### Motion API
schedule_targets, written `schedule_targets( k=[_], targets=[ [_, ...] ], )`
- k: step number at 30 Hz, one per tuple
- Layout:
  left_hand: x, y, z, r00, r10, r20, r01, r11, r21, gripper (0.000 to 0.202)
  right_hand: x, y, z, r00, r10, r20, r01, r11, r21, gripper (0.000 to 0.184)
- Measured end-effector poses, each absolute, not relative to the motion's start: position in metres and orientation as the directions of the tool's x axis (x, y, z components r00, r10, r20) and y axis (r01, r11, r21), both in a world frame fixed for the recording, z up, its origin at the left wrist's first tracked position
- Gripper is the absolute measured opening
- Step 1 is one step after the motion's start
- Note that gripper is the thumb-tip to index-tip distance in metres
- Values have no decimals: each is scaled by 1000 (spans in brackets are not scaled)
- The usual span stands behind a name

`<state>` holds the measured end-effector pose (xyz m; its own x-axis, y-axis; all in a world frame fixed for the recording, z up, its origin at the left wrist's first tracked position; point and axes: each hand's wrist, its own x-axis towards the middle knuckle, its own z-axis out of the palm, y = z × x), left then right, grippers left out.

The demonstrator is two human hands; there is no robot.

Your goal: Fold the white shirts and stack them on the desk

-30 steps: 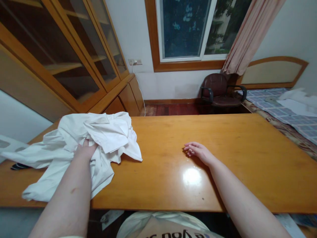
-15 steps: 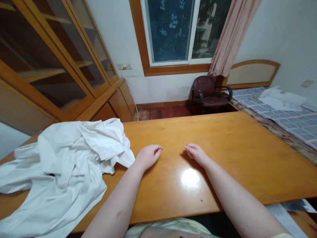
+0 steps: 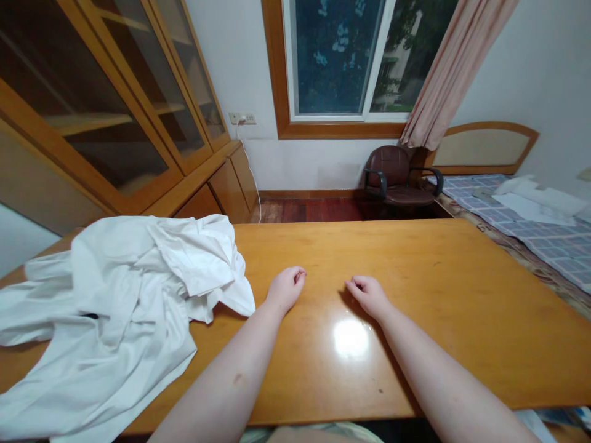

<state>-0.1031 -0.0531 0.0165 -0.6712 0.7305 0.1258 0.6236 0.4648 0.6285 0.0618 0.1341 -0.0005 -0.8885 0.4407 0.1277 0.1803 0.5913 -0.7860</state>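
Note:
My left hand [image 3: 287,289] rests at the middle of the wooden table [image 3: 401,252], its fingers curled in a loose fist. No object shows in it. Across a short gap, my right hand [image 3: 368,293] is also closed, with its fingers folded in and nothing visible in them. A crumpled white garment [image 3: 138,289], like a shirt or coat with a sleeve out to the left, lies heaped on the left part of the table. It is the thing nearest my left hand and sits beside that forearm; neither hand touches it.
Behind the table on the left stands a glass-door cabinet [image 3: 203,166]. A dark red armchair [image 3: 397,175] stands under the window [image 3: 339,61], near a pink curtain [image 3: 462,74]. To the right is a bed [image 3: 535,227] with a checked cover. Papers [image 3: 533,424] show below the table's front edge.
The view has shifted slightly, so the room appears farther right. The fingers of both hands have curled in more. The white garment lies as before.

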Motion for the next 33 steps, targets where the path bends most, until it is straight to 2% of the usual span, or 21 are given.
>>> schedule_targets(
  k=[3,6,10,12,14,17,19,20,22,25,29,33],
  targets=[
    [-103,-53,15,-657,746,112,623,452,639,22,56,139,-4,-861,487,148,194,583,-789,41],
    [-108,-56,12,-654,747,121,620,437,652,21,47,148,-4,-872,479,100,209,548,-810,40],
    [-131,-57,7,-706,696,131,558,433,708,20,33,169,0,-858,512,-46,243,327,-913,39],
    [-142,-56,6,-750,648,133,534,475,699,20,27,178,2,-804,595,-11,231,295,-927,38],
    [-149,-54,5,-774,613,158,547,521,655,21,24,184,2,-731,678,79,218,341,-914,37],
    [-150,-52,5,-763,603,233,601,528,600,23,24,184,2,-675,690,261,250,547,-799,32],
    [-148,-52,5,-738,615,279,637,499,587,25,25,180,1,-717,592,368,262,718,-645,29],
    [-146,-51,5,-725,621,299,655,486,578,25,26,178,0,-752,535,386,261,779,-570,34],
    [-144,-51,5,-708,626,326,682,487,546,30,26,173,-2,-809,467,357,272,836,-476,55],
    [-144,-51,3,-734,603,312,668,557,494,45,26,168,-4,-847,460,268,336,852,-402,80],
    [-145,-50,-1,-788,564,245,610,668,425,62,27,168,-6,-856,485,177,400,840,-367,89],
    [-145,-49,-5,-775,612,159,625,707,331,75,27,170,-8,-852,509,122,446,828,-339,93]
  ],
)
